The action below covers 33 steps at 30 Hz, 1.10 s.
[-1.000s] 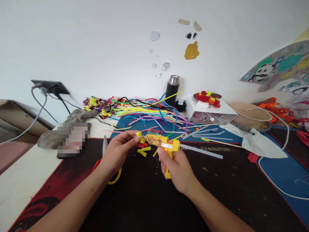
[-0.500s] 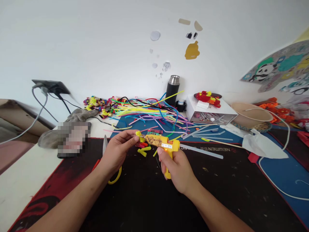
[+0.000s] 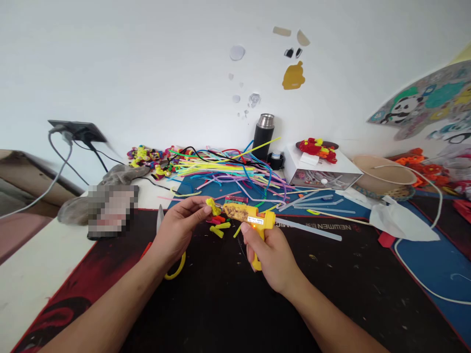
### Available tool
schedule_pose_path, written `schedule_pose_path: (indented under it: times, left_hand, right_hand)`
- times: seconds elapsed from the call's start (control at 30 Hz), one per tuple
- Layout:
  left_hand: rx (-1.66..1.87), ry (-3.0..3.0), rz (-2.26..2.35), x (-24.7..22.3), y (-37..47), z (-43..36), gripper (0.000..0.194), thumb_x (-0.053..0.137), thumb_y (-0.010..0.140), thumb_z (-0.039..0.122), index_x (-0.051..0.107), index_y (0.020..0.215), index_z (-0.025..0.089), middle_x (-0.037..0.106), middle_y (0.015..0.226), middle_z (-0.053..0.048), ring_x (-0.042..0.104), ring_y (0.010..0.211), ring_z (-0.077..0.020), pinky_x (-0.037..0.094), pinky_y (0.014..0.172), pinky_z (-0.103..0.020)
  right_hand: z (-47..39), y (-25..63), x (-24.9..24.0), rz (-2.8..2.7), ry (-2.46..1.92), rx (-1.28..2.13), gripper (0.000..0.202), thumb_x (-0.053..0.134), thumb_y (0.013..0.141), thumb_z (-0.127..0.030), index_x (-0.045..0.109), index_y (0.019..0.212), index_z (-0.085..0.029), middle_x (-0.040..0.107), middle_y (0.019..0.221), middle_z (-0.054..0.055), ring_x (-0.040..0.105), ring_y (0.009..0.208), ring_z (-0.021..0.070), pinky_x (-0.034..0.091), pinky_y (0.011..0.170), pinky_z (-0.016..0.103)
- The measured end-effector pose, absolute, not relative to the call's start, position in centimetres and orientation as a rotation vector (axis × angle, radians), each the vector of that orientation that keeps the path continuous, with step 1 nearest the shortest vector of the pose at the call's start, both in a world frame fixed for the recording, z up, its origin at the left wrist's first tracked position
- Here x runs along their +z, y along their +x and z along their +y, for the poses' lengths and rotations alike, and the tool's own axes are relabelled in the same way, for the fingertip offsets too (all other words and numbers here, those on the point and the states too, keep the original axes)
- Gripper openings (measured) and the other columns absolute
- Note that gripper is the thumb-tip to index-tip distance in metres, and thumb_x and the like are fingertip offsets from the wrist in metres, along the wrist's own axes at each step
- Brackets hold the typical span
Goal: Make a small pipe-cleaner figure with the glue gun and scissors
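A small yellow chenille piece (image 3: 211,207) lies clamped between the thumb and fingers of the left hand (image 3: 182,220), the nearer hand, directly before the front end of a yellow hot-glue gun (image 3: 239,214); contact cannot be told. The gun's long axis runs crosswise, its handle wrapped by the right hand (image 3: 274,255). Pipe cleaners (image 3: 221,167) lie beyond.

Black flask (image 3: 263,137) near white wall (image 3: 154,68)

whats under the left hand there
Scissors lie beneath the left hand: part of a blade, some red handle and a yellow loop show. Their middle is covered, so the pivot can't be seen.
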<state>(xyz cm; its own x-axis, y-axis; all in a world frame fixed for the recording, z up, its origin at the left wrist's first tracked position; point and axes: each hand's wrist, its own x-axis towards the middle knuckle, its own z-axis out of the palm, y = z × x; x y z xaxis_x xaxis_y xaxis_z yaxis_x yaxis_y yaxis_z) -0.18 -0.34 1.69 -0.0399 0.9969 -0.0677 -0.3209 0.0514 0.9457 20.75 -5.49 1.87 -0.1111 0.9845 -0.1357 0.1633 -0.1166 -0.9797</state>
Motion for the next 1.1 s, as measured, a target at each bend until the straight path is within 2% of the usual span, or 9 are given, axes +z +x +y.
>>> schedule_pose_path:
  times: [0.37,0.87,1.1]
  left_hand:
    - [1.328,0.917,1.017,1.67,-0.27,-0.28,0.034,0.104,0.063,0.036,0.086,0.087,0.020,0.081,0.087,-0.003,0.071,0.079,-0.0153,0.057,0.074,-0.023]
    - [1.347,0.897,1.005,1.72,-0.29,-0.22,0.037,0.106,0.059,0.038,0.087,0.086,0.020,0.080,0.085,-0.003,0.067,0.074,-0.0130,0.057,0.071,-0.021]
    - [1.355,0.897,0.993,1.74,-0.32,-0.22,0.037,0.106,0.059,0.037,0.087,0.086,0.022,0.080,0.084,-0.002,0.067,0.073,-0.0121,0.057,0.070,-0.020]
  right_hand:
    - [-5.70,20.52,1.95,-1.370,-1.357,1.317,0.064,0.059,0.095,-0.077,0.053,0.060,-0.024,0.052,0.046,-0.001,0.052,0.044,0.0139,0.043,0.049,0.027]
    - [-5.60,20.70,2.03,-1.342,-1.385,1.340,0.066,0.059,0.094,-0.078,0.052,0.058,-0.024,0.050,0.044,-0.001,0.050,0.042,0.0128,0.042,0.048,0.026]
    - [-5.67,20.65,1.82,-1.363,-1.371,1.324,0.061,0.059,0.096,-0.072,0.052,0.059,-0.024,0.051,0.045,-0.001,0.051,0.043,0.0128,0.041,0.048,0.026]
